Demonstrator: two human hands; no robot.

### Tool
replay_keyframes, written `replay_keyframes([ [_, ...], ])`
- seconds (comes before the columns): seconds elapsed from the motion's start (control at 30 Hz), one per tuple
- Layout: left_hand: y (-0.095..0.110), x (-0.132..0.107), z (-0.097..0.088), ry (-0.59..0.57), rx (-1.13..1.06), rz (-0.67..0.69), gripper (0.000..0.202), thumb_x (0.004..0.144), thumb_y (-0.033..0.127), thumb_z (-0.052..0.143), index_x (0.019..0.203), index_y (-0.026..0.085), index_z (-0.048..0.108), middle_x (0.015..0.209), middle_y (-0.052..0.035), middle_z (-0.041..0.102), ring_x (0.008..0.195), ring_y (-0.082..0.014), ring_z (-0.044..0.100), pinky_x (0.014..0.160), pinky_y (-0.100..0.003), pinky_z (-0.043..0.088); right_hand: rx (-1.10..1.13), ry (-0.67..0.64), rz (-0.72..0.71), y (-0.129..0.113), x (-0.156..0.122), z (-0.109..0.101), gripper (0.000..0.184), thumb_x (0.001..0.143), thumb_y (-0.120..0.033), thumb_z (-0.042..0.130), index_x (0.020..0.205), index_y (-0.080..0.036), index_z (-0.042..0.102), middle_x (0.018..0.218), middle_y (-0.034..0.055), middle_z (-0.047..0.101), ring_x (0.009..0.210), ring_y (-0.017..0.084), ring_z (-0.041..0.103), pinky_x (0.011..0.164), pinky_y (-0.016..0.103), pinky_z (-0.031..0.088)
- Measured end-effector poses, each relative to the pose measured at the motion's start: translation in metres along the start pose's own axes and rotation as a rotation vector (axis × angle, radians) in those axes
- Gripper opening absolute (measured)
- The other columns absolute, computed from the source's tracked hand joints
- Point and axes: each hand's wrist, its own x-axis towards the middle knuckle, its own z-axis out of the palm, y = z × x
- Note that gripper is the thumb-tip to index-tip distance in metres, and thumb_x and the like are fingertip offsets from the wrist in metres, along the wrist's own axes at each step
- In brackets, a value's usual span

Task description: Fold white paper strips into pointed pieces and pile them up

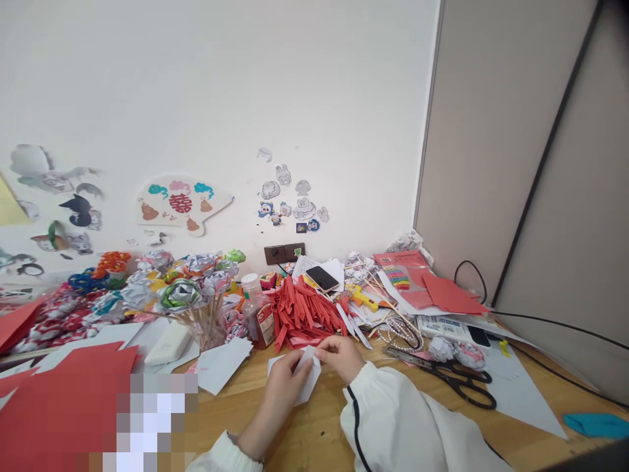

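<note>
Near the front middle of the wooden table, my left hand (287, 383) is closed on a small folded piece of white paper (310, 388), thumb lying on top. My right hand (340, 357) pinches the same paper at its upper right edge. The paper has angled, creased sides; part of it is hidden under my left fingers. Just behind my hands lies a pile of folded red paper strips (307, 311). A loose white sheet (223, 364) rests to the left of my left hand.
Black-handled scissors (457, 380) lie right of my right sleeve. A red-liquid bottle (259, 321), a cup of wooden sticks (209, 324) and a phone (322, 278) stand or lie behind. Red sheets (73, 393) cover the left; paper flowers (181, 295) heap along the wall. Cables (565, 324) cross at right.
</note>
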Motion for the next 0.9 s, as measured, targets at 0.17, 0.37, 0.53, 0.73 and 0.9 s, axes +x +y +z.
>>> replay_keyframes([
  [0.17,-0.004,0.000,0.004,0.021,0.025,0.011,0.028,0.068,0.037,0.045,0.054,0.014,0.054,0.050,0.0018,0.049,0.050,-0.0130,0.042,0.047,-0.021,0.029,-0.181,0.072,-0.099,-0.002,-0.002,0.004,0.010,0.066,-0.020,0.052,0.059,-0.014,0.057,0.056,-0.0004,0.054,0.055,0.010,0.050,0.053,0.020,0.039],
  [0.37,-0.009,0.001,0.003,0.046,-0.074,-0.050,0.027,0.064,0.038,0.048,0.059,0.013,0.057,0.054,-0.0001,0.056,0.054,-0.0145,0.047,0.049,-0.021,0.032,-0.204,-0.010,-0.061,0.005,-0.002,0.007,0.016,0.070,-0.026,0.048,0.064,-0.014,0.056,0.056,-0.0005,0.054,0.053,0.010,0.049,0.051,0.019,0.039],
  [0.53,-0.013,0.004,0.002,0.007,-0.167,-0.077,0.026,0.065,0.035,0.049,0.069,0.011,0.059,0.065,-0.0047,0.061,0.062,-0.0176,0.052,0.055,-0.024,0.038,-0.245,-0.045,-0.034,0.015,-0.001,0.007,0.016,0.070,-0.028,0.048,0.065,-0.014,0.056,0.056,-0.0004,0.054,0.052,0.010,0.051,0.050,0.020,0.039],
  [0.73,-0.016,0.005,0.003,-0.013,-0.184,-0.096,0.028,0.063,0.037,0.050,0.067,0.011,0.060,0.062,-0.0039,0.061,0.059,-0.0171,0.052,0.053,-0.024,0.039,-0.276,-0.067,-0.049,0.011,-0.002,0.006,0.012,0.069,-0.023,0.049,0.063,-0.015,0.056,0.057,-0.0010,0.054,0.053,0.011,0.052,0.051,0.020,0.039],
  [0.9,-0.017,0.005,0.002,0.010,-0.124,-0.088,0.028,0.062,0.039,0.050,0.061,0.012,0.058,0.057,-0.0022,0.059,0.056,-0.0162,0.051,0.050,-0.023,0.037,-0.336,-0.100,-0.101,0.004,-0.003,0.004,0.014,0.071,-0.019,0.047,0.061,-0.015,0.055,0.053,-0.0021,0.052,0.052,0.010,0.051,0.051,0.019,0.038],
])
